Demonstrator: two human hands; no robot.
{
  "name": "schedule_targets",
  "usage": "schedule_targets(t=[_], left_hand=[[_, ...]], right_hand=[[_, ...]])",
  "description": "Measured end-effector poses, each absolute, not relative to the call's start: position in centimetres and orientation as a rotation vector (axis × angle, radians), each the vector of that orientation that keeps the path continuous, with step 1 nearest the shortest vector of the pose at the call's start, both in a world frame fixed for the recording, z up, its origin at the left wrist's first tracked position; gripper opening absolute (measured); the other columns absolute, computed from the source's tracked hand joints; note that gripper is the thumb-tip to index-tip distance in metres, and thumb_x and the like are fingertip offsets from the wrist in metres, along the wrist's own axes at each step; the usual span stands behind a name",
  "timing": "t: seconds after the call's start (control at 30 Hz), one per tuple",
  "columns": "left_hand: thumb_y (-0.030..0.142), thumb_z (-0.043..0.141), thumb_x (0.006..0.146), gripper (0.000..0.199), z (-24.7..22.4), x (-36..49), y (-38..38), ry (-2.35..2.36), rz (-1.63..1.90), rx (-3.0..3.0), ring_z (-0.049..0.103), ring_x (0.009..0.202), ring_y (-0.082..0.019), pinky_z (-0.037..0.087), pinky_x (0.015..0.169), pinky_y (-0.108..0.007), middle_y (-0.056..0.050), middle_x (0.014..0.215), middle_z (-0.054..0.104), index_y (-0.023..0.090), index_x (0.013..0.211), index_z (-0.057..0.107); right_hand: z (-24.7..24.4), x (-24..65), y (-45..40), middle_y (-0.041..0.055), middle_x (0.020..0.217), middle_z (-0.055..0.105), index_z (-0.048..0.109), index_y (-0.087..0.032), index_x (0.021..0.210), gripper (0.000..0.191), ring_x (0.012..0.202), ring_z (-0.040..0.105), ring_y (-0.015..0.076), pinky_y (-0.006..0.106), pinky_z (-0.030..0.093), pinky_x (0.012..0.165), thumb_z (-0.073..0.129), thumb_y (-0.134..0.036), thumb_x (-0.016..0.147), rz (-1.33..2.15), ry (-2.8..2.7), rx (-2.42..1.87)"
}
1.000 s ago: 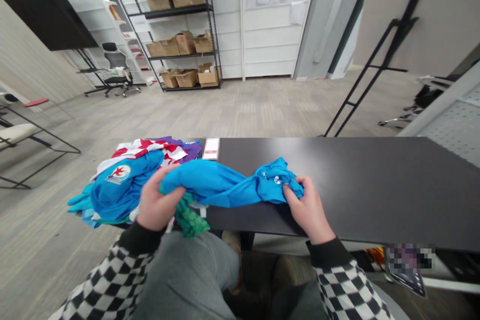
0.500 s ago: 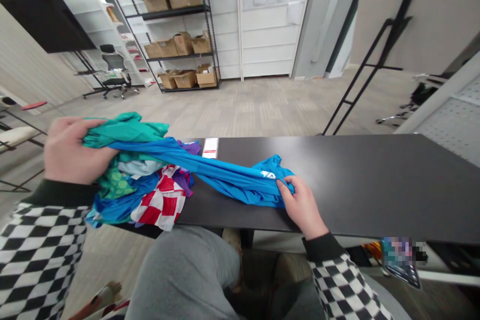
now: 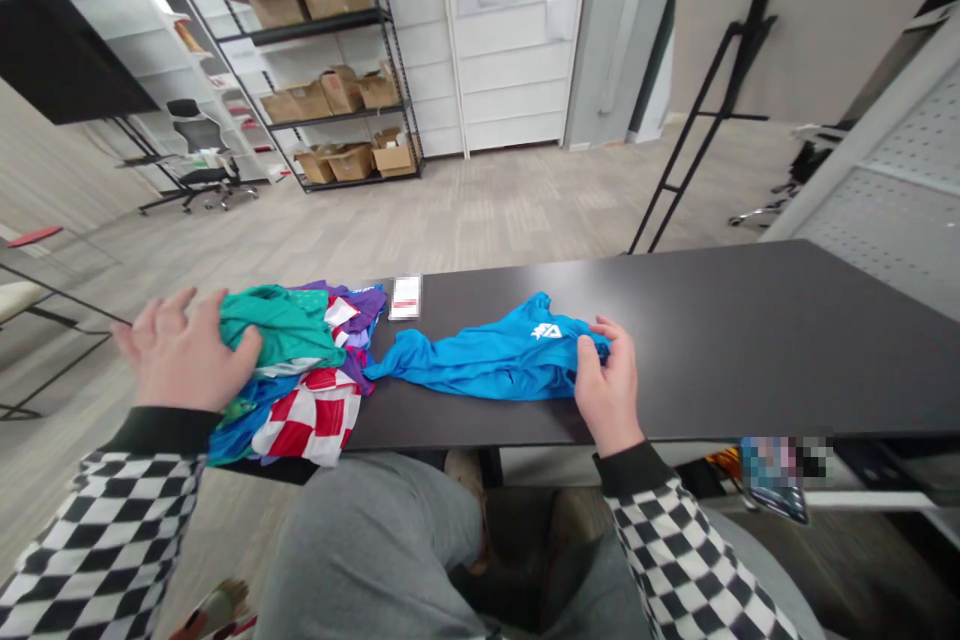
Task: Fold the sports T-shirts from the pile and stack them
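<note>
My left hand (image 3: 184, 350) is open with its fingers spread, its fingertips at the edge of a teal-green garment (image 3: 281, 325). That garment lies on top of a heap of clothing, which includes a red-and-white checked jersey (image 3: 307, 423), a purple garment (image 3: 361, 308) and a blue garment (image 3: 247, 430). My right hand (image 3: 607, 385) grips the end of a bright blue shirt (image 3: 487, 365) with a white logo. The shirt lies bunched lengthwise on the black table (image 3: 712, 340), its far end touching the heap.
A small white-and-red card (image 3: 405, 298) lies on the table behind the heap. My grey-trousered knees (image 3: 367, 550) sit below the table edge. Metal shelving (image 3: 315, 70) with cardboard boxes stands across the room, and a black frame (image 3: 701, 120) leans on the right.
My left hand has let go of the teal-green garment, which now lies on the heap. The blue shirt has dropped from a stretched band to lying on the table, and my right hand stays on it.
</note>
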State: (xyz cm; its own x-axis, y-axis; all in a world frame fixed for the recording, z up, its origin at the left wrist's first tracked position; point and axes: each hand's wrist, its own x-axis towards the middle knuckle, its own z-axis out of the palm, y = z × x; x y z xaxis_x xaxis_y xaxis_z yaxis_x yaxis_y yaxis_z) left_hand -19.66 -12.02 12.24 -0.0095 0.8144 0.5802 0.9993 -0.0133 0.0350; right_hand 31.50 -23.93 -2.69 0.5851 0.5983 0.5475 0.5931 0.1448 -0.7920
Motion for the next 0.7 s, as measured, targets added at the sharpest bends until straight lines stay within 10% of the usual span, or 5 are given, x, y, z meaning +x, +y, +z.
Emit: schedule_targets(t=[0.2, 0.33, 0.43, 0.7], left_hand=[[0.04, 0.063, 0.103, 0.027, 9.0, -7.8, -17.1, -1.394, -0.87, -2.766, 0.08, 0.112, -0.03, 0.061, 0.108, -0.046, -0.009, 0.118, 0.085, 0.026, 0.116, 0.082], [0.036, 0.061, 0.108, 0.033, 2.4, -0.5, -17.4, -1.216, -0.893, -3.048, 0.077, 0.123, -0.03, 0.059, 0.113, -0.048, -0.012, 0.131, 0.082, 0.025, 0.134, 0.078], [0.042, 0.067, 0.107, 0.046, -0.9, 2.6, -16.8, -1.236, -0.759, -3.054, 0.075, 0.12, -0.033, 0.058, 0.107, -0.051, -0.014, 0.133, 0.079, 0.024, 0.149, 0.07], [0.04, 0.076, 0.09, 0.02, -1.8, 2.4, -16.0, -1.453, -0.861, -3.037, 0.061, 0.078, -0.022, 0.047, 0.077, -0.037, 0.0, 0.08, 0.058, 0.024, 0.089, 0.064]], right_hand=[[-0.8, 33.2, -26.5, 0.0178, 0.147, 0.072, 0.068, -0.025, 0.131, 0.031, 0.142, 0.064, 0.0381, 0.072, 0.029, 0.134, 0.06, -0.045, 0.108, 0.048, -1.429, -1.618], [-1.7, 36.2, -27.9, 0.0202, 0.167, 0.059, 0.064, -0.026, 0.152, 0.068, 0.157, 0.053, 0.0436, 0.073, 0.038, 0.13, 0.081, -0.056, 0.094, 0.216, -1.653, -1.713], [-2.9, 38.0, -28.2, 0.0194, 0.153, 0.07, 0.076, -0.024, 0.131, 0.045, 0.145, 0.065, 0.041, 0.067, 0.049, 0.123, 0.081, -0.048, 0.093, 0.241, -1.642, -1.749], [-2.8, 37.3, -27.9, 0.0118, 0.147, 0.077, 0.079, -0.024, 0.136, 0.04, 0.14, 0.07, 0.0307, 0.053, 0.053, 0.126, 0.059, -0.026, 0.101, 0.166, -1.432, -1.581]])
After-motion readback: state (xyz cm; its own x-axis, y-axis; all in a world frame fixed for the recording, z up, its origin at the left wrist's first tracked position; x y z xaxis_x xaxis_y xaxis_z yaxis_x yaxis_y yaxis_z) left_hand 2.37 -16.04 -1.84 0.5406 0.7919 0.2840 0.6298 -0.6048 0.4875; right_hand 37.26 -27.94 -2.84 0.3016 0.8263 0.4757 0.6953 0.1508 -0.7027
